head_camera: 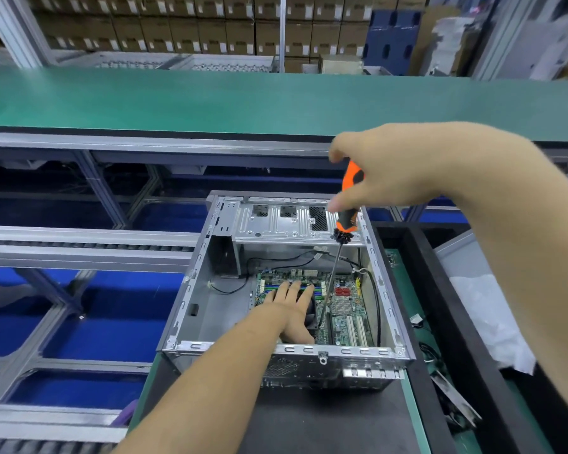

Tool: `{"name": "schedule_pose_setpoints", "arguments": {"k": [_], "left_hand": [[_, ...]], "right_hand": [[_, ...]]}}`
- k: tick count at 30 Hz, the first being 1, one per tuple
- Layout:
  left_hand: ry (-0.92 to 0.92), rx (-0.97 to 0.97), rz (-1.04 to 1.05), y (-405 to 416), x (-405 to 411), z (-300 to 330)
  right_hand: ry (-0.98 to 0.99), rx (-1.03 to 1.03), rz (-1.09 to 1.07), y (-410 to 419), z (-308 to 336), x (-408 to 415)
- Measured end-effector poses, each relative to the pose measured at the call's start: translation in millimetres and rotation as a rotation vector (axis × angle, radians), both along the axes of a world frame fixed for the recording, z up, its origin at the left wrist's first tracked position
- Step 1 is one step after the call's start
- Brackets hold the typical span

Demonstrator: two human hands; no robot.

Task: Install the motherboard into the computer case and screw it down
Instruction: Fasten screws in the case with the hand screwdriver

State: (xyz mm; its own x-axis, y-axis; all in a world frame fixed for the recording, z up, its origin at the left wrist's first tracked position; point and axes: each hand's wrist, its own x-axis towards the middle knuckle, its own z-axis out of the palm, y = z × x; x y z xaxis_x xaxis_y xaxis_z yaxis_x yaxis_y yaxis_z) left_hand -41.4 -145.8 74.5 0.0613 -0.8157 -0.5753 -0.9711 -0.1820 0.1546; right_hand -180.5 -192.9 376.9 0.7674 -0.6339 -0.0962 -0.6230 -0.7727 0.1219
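Both hands work: left hand (291, 309) flat (fingers straight) on motherboard (345, 306), right hand (384, 168) gripping screwdriver (348, 204).

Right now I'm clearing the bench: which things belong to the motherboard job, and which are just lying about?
In use: computer case, motherboard, screwdriver, left hand, right hand.
Lying about: white plastic bag, black tray, stacked cartons.

the light is bright and even, with only soft shadows inside the case (191, 322). straight lines bend toward the edges because of the wide lens. the right hand (394, 172) looks slightly blurred, and the far boxes (177, 31) too.
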Motion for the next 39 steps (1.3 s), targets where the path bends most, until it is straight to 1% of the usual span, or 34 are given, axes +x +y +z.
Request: {"name": "schedule_pose_setpoints", "arguments": {"k": [2,3,5,8,10,11,13,15,16,18,19,21,22,23,25,27,28,29,31,32,33,35,37,38,39], "left_hand": [[0.000,-0.002,-0.002,0.5,0.1,-0.5],[-0.003,-0.004,-0.004,0.6,0.3,-1.2],[-0.002,-0.007,-0.005,0.4,0.6,-1.4],[0.003,-0.006,-0.003,-0.4,0.3,-1.7],[0.009,-0.002,0.002,-0.4,0.6,-2.2],[0.011,0.001,0.003,-0.2,1.4,-2.1],[0.012,0.003,0.001,-0.1,2.8,-3.4],[0.003,-0.003,-0.008,-0.4,2.7,-4.9],[-0.005,-0.009,-0.011,-0.1,2.2,-5.2],[-0.016,-0.014,-0.010,-0.4,1.5,-5.8],[-0.015,-0.015,-0.008,-1.3,1.4,-6.6],[-0.012,-0.009,-0.005,-2.0,1.8,-6.9],[-0.011,-0.005,-0.002,-1.8,2.0,-7.0],[-0.009,-0.003,0.001,-1.8,2.5,-7.5],[-0.012,-0.001,-0.003,-1.7,3.4,-8.5],[-0.014,-0.001,-0.009,-2.5,3.4,-9.4],[-0.016,0.000,-0.009,-2.3,2.8,-9.9],[-0.021,0.001,-0.006,-1.9,2.7,-10.0],[-0.024,0.003,-0.001,-2.4,2.7,-10.6],[-0.020,0.002,0.002,-2.9,2.8,-10.8],[-0.019,0.003,0.002,-2.9,2.8,-10.4],[-0.020,0.006,0.000,-2.6,2.6,-9.2],[-0.018,0.008,0.000,-2.7,2.9,-8.8],[-0.020,0.008,0.000,-2.6,2.8,-8.2],[-0.022,0.007,0.000,-2.2,2.2,-7.6]], "right_hand": [[-0.049,0.153,0.073,0.6,0.4,-2.2],[-0.064,0.188,0.082,0.2,0.3,-3.5],[-0.055,0.165,0.025,-1.3,0.8,-3.3],[0.052,0.059,-0.128,-1.0,4.4,-3.1],[0.061,-0.022,-0.093,-8.2,3.7,-6.5],[0.040,-0.011,-0.040,-9.4,1.9,-8.5],[-0.030,0.086,0.033,-6.8,0.8,-10.9],[-0.061,0.190,0.014,-4.9,2.8,-11.0],[-0.028,0.209,-0.023,-3.3,4.7,-9.5],[0.090,0.132,-0.118,-3.7,6.1,-7.1],[0.115,0.073,-0.152,-4.9,6.4,-6.3],[0.077,-0.023,-0.130,-10.1,3.1,-7.0],[0.047,-0.035,-0.088,-11.0,1.0,-8.0],[0.020,-0.007,-0.038,-9.9,-0.4,-8.6],[-0.073,0.123,0.036,-6.6,-2.2,-9.3],[-0.129,0.214,0.050,-5.5,-3.0,-8.3],[-0.128,0.196,0.036,-5.1,-4.0,-7.1],[-0.096,0.132,0.014,-4.8,-4.6,-5.7],[0.018,-0.057,-0.080,-4.1,-3.5,-3.4],[0.060,-0.119,-0.124,-6.0,-2.6,-3.9],[0.074,-0.134,-0.141,-9.4,-2.5,-5.6],[0.039,-0.028,-0.065,-9.2,-1.0,-8.1],[-0.042,0.149,0.044,-6.3,0.9,-8.0],[-0.074,0.199,0.069,-5.6,0.3,-7.5],[-0.084,0.193,0.069,-4.6,-1.3,-6.0]]}}
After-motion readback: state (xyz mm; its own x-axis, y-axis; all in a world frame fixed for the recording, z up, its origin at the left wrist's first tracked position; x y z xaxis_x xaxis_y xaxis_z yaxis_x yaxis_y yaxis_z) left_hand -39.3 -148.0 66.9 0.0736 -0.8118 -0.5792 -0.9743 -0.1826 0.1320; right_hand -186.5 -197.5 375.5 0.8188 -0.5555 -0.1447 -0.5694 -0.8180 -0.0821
